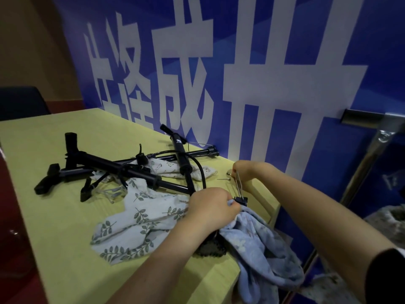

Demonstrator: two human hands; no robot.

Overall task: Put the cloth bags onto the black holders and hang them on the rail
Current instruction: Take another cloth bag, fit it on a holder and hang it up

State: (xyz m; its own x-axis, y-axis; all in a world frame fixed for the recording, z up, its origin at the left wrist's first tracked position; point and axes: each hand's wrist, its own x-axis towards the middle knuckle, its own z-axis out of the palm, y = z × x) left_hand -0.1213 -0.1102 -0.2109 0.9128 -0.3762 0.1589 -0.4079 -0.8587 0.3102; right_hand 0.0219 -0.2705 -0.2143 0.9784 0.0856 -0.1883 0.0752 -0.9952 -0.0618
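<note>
Black holder (240, 200) mostly hidden under hands

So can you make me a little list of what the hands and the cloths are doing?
left hand: grips the light blue flowery cloth bag by its top
right hand: pinches the thin metal wire hook
small black clip holder: at the blue bag's top edge
white leaf-print cloth bag: flat on the yellow table
black pump: lying behind

L hand (211, 207) grips blue bag (260, 240); R hand (242, 171) holds hook (238, 185).
</note>
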